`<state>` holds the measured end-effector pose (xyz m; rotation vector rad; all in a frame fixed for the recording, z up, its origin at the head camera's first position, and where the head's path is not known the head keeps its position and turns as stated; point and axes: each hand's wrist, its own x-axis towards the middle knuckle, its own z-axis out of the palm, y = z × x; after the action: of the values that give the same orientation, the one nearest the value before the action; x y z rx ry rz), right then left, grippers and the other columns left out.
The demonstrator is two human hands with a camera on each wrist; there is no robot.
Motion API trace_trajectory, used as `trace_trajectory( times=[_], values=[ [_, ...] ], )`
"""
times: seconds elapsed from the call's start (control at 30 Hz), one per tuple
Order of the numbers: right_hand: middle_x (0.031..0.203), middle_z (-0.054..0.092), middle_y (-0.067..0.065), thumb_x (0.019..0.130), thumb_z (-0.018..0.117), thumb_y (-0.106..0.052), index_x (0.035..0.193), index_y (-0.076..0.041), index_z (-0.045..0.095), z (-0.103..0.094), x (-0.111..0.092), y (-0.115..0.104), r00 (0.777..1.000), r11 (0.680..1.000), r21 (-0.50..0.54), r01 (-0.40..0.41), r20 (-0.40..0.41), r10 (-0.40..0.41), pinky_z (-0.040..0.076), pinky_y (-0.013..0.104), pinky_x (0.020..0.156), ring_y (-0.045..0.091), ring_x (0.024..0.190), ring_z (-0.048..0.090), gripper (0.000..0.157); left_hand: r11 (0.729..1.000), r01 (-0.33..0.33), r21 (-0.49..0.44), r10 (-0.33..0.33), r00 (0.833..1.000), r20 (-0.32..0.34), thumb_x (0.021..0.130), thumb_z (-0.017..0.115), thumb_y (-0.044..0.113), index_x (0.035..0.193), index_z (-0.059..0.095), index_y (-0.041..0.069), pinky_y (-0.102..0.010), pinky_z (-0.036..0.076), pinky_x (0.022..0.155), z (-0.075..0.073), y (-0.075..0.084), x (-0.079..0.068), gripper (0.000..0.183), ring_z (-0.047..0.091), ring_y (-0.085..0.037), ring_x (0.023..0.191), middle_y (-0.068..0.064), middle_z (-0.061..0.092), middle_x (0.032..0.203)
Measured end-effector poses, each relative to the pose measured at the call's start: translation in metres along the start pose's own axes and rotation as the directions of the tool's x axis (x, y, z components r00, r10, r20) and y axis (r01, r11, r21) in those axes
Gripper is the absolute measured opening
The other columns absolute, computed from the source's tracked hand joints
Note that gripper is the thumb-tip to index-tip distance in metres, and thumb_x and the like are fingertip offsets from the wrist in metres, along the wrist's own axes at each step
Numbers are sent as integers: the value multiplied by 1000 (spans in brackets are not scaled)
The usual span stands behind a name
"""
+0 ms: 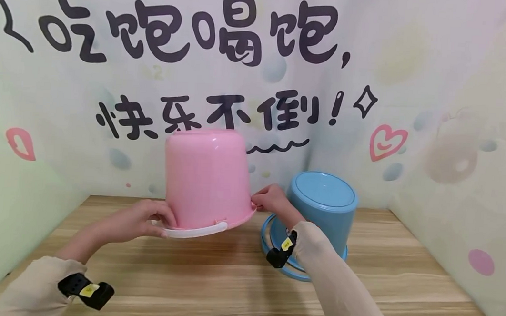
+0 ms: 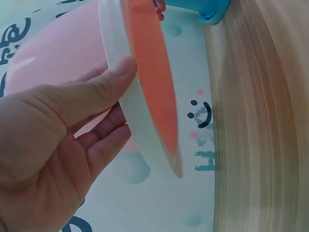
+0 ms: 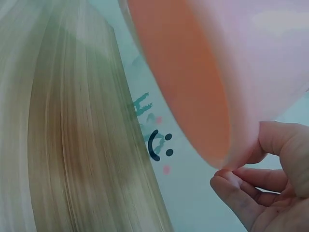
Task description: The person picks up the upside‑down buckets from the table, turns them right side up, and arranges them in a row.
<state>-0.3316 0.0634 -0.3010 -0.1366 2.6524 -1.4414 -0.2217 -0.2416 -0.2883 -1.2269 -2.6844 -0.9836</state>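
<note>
A pink bucket (image 1: 206, 177) is held upside down above the wooden table, its mouth facing down and slightly tilted. My left hand (image 1: 140, 220) grips its rim on the left side, thumb over the white handle (image 1: 197, 232), as the left wrist view also shows. On the right side my right hand (image 1: 272, 203) pinches the rim between thumb and fingers. The right wrist view shows the bucket's shaded inside (image 3: 188, 72) and the right fingertips (image 3: 224, 182) at the rim's edge. Nothing is seen inside the visible part of the bucket.
A blue bucket (image 1: 333, 224) stands upside down on the table (image 1: 178, 278), just right of and behind my right wrist, with its blue handle (image 1: 294, 274) lying in front. A printed cloth (image 1: 344, 134) with writing hangs behind the table.
</note>
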Motion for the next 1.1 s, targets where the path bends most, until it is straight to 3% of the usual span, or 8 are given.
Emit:
trace_trajectory(
  times=[0.23,0.43,0.53,0.67,0.8,0.93,1.1],
  values=[
    [78,63,11,81,65,-13,88,3,69,-6,-7,2,1000,999,37,-5,-17,5,53,36,74,25,73,60,18,992,-3,-129,6,1000,22,83,67,13,93,62,12,-26,49,76,-1,6,3,12,55,-13,83,1,60,88],
    [75,64,10,81,65,-16,85,1,70,-14,-16,0,1000,998,54,-8,-13,9,53,29,66,27,74,62,18,978,-23,-205,28,999,22,85,64,8,96,59,10,-26,48,72,-5,11,3,12,54,-14,82,-6,59,88],
    [72,65,10,81,66,-17,84,1,70,-18,-20,-3,1000,997,76,-15,-12,16,53,32,69,28,73,64,19,968,-23,-250,31,999,26,86,62,7,98,58,10,-27,47,73,-6,11,2,13,54,-15,82,-7,57,88],
    [70,64,10,81,66,-17,83,2,69,-23,-23,-8,999,991,123,-47,-11,49,51,35,76,29,73,65,20,935,-39,-353,56,998,39,87,58,1,99,56,7,-28,45,73,-7,12,3,13,52,-18,83,-11,54,89],
    [68,64,9,83,63,-18,80,2,67,-30,-27,-14,997,981,176,-78,8,78,52,32,73,25,69,65,20,890,-44,-454,64,997,30,89,52,-3,101,53,1,-29,44,70,-8,17,5,13,50,-21,81,-14,52,91],
    [67,64,9,84,60,-19,77,1,66,-38,-31,-19,997,978,196,-71,36,66,53,29,67,18,60,64,22,860,-36,-508,50,999,14,92,46,-2,106,51,-3,-29,45,71,-10,24,6,14,50,-21,83,-16,52,95],
    [71,65,11,86,60,-25,79,0,68,-48,-38,-23,996,979,200,-44,88,27,53,30,67,21,64,65,27,833,-76,-548,81,997,-14,94,41,-3,110,47,-3,-31,46,76,-11,32,9,18,51,-22,90,-20,52,101]
  ],
)
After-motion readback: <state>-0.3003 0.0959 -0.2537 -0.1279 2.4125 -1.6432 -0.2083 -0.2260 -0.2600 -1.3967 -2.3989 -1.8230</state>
